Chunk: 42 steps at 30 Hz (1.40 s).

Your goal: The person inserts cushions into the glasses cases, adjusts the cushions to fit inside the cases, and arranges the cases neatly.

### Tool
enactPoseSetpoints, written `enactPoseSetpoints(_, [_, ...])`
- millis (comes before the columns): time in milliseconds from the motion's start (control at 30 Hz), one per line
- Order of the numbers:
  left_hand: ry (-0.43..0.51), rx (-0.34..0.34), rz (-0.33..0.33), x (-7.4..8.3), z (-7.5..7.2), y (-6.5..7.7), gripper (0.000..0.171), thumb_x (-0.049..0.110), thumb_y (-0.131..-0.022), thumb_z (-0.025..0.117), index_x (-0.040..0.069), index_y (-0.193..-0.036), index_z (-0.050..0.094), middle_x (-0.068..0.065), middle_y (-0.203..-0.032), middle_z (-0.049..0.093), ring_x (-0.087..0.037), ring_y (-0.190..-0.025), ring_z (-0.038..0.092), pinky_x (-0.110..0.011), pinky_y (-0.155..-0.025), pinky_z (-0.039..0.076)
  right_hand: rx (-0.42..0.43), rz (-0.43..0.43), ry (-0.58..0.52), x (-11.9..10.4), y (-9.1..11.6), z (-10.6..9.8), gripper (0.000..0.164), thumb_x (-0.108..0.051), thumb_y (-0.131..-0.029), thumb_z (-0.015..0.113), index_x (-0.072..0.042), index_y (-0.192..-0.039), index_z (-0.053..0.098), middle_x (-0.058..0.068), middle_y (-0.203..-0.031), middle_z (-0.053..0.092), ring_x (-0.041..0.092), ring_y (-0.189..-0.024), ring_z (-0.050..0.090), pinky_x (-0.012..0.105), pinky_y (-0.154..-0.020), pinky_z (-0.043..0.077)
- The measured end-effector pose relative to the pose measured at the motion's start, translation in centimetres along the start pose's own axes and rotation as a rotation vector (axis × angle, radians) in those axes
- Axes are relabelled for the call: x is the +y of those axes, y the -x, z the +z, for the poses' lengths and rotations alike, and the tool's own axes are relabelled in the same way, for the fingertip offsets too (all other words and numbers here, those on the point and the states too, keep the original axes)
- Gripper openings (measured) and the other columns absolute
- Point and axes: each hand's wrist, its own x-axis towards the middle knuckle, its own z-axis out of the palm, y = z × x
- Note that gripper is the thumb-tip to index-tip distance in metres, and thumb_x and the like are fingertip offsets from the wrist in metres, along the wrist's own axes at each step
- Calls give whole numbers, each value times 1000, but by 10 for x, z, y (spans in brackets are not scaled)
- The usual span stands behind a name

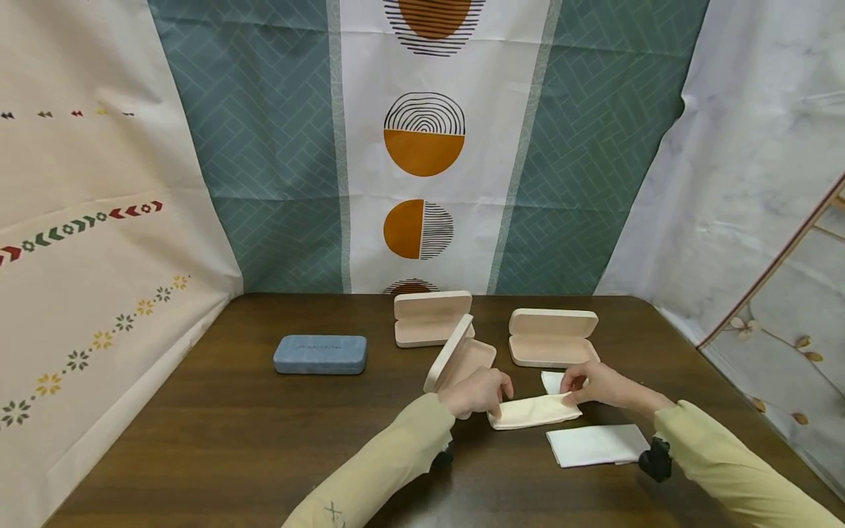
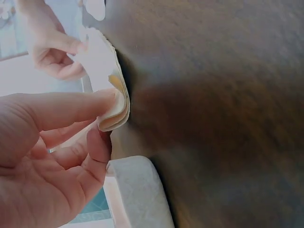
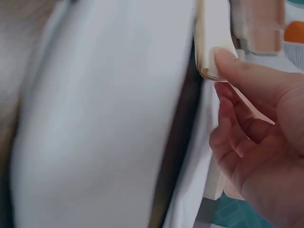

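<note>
A folded cream-yellow cloth [image 1: 533, 412] is held at both ends, low over the table. My left hand [image 1: 477, 392] pinches its left end; the left wrist view shows the thumb on top of the stacked folds. At the other end my right hand [image 1: 599, 386] pinches the cloth between thumb and fingers. Just behind the left hand stands an open eyeglass case [image 1: 470, 358], its lid tilted up to the left. A folded white cloth [image 1: 597, 445] lies in front of the right hand. Behind the held cloth, another white cloth [image 1: 551, 381] is partly hidden by the right hand.
Two more open cases stand farther back, one pale case [image 1: 432, 334] behind the nearest case and another case [image 1: 551, 350] to the right. A closed blue case [image 1: 320, 355] lies at left on the brown table [image 1: 218, 425]. A patterned curtain [image 1: 284, 147] hangs behind the table.
</note>
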Motion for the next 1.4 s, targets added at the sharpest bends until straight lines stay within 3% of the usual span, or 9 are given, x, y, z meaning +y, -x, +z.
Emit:
enactPoseSetpoints(133, [38, 11, 34, -3, -2, 0, 26, -12, -68, 68, 4, -89, 64, 4, -65, 51, -7, -59, 46, -17, -53, 39, 20, 16, -93, -1, -4, -8, 11, -9, -80, 69, -2, -82, 62, 3, -75, 58, 13, -68, 51, 26, -60, 44])
enactPoseSetpoints(233, [94, 42, 58, -4, -6, 1, 24, -10, -68, 66, 4, -87, 65, 5, -65, 52, -6, -59, 47, -16, -55, 39, 51, 75, -153, -3, -8, -16, 13, -11, -82, 67, 0, -86, 61, 5, -80, 58, 14, -72, 52, 26, -63, 44])
enactPoseSetpoints(533, [511, 88, -15, -9, -6, 3, 20, -14, -70, 67, -2, -86, 61, 0, -64, 49, -8, -56, 46, -24, -51, 46, 154, 183, -320, -6, -25, -22, 30, -10, -83, 67, 9, -102, 55, 13, -86, 58, 19, -74, 57, 34, -64, 50])
enactPoseSetpoints(767, [679, 116, -29, -12, -7, 9, 24, -16, -71, 65, -7, -91, 56, -5, -66, 51, -10, -58, 49, -29, -52, 50, 237, 185, -394, -11, -39, -15, 32, -6, -81, 67, 12, -102, 50, 12, -86, 58, 19, -73, 57, 37, -64, 50])
enactPoseSetpoints(933, [818, 140, -14, -12, -7, 18, 29, -19, -73, 62, -6, -96, 50, -6, -67, 48, -11, -61, 50, -35, -56, 51, 265, 166, -374, -15, -52, -12, 29, -9, -81, 69, 9, -99, 55, 14, -87, 58, 21, -76, 56, 42, -68, 49])
enactPoseSetpoints(1167, [838, 190, 9, -17, -5, 32, 17, -16, -75, 60, -9, -90, 59, -4, -71, 49, -12, -63, 50, -33, -59, 51, 258, 139, -343, -20, -69, -5, 26, -11, -82, 67, 8, -99, 61, 13, -90, 62, 21, -78, 57, 36, -69, 49])
enactPoseSetpoints(1400, [851, 314, -76, -23, 2, 39, 20, -15, -74, 59, -7, -93, 61, -5, -75, 51, -13, -59, 53, -27, -53, 48, 266, 140, -345, -26, -80, 4, 26, -13, -84, 65, 4, -103, 63, 12, -97, 62, 22, -84, 57, 35, -74, 47])
